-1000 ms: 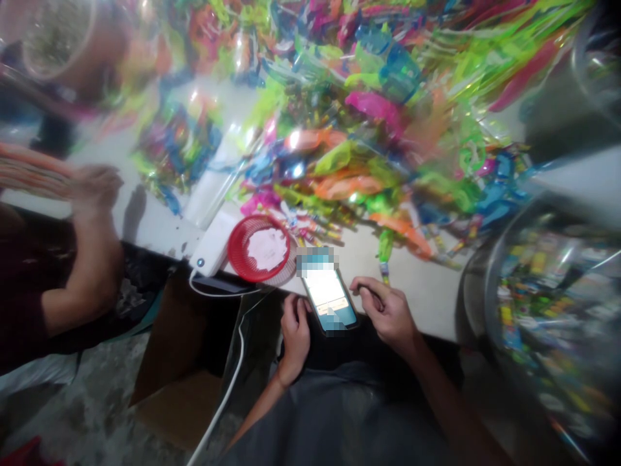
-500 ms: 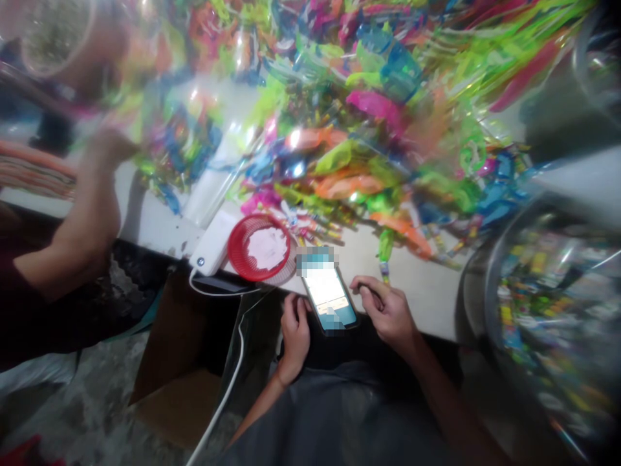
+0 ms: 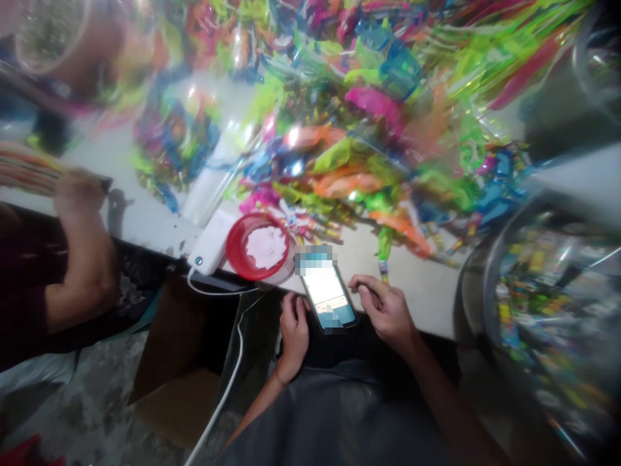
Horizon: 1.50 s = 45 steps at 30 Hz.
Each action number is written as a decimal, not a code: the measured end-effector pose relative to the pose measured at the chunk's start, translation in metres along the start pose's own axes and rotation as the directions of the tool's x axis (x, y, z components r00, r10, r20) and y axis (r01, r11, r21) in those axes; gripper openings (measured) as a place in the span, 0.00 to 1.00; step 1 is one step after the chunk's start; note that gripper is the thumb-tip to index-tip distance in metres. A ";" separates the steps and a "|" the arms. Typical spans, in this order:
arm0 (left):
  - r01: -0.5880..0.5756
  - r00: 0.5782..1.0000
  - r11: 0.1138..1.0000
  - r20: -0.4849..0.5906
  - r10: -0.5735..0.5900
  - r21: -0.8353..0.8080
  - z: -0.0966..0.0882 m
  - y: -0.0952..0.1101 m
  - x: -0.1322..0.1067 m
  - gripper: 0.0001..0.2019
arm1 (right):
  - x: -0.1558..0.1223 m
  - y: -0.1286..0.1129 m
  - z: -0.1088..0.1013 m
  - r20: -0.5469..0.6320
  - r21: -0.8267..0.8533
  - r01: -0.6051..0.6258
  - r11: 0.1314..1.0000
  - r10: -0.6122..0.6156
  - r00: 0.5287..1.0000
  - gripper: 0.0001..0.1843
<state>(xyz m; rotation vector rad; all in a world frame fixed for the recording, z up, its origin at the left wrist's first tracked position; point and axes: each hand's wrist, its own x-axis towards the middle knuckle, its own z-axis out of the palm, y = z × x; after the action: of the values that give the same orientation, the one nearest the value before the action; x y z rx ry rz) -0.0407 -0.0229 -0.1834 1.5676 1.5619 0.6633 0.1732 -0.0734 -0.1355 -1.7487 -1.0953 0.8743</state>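
Observation:
A lit smartphone (image 3: 324,288) lies tilted at the front edge of the table (image 3: 431,304), its lower end reaching past the edge. Parts of its screen are blurred out. Close to the phone's lower left side is my left hand (image 3: 294,333), fingers curled; whether they grip the phone I cannot tell. To the right of the phone, my right hand (image 3: 385,314) has its thumb and bent forefinger together, apart from the phone. A dark spot shows between them, too unclear to name. A green plastic piece with a printed lower end (image 3: 383,252) lies just beyond that hand.
A red mesh basket (image 3: 234,255) holding pale pink material stands beside a white power strip (image 3: 209,252) with a cable. Brightly coloured plastic pieces (image 3: 339,155) heap across the table. A large metal basin (image 3: 478,285) stands right. A co-worker's arm (image 3: 87,252) is at left, above a cardboard box (image 3: 169,349).
The co-worker's hand has moved left and nearer, away from the coloured heap to the stacked strips. My hands and the phone stay nearly as they were.

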 end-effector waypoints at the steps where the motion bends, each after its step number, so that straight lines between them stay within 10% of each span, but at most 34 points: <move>1: 0.002 1.000 1.000 -0.001 -0.002 0.001 0.000 0.000 0.000 0.14 | 0.000 0.000 0.000 0.001 0.000 0.000 1.000 0.000 1.000 0.14; 29: -0.192 0.981 0.981 -0.017 0.191 -0.025 -0.005 0.001 -0.008 0.11 | -0.002 0.004 0.002 -0.016 0.059 -0.021 0.998 0.022 1.000 0.12; 38: -0.603 0.764 0.788 0.190 0.616 -0.127 -0.019 -0.004 -0.026 0.23 | -0.003 0.004 0.001 -0.038 0.017 -0.040 0.999 0.041 0.998 0.11; 45: -0.632 0.743 0.772 0.226 0.630 -0.073 -0.015 0.001 -0.024 0.32 | -0.004 0.008 0.001 -0.039 0.013 -0.053 0.999 0.053 0.998 0.11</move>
<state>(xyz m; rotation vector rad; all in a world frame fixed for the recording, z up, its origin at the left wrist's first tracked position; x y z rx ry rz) -0.0548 -0.0437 -0.1699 2.1183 0.8268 0.7859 0.1731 -0.0780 -0.1426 -1.7848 -1.0198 0.8734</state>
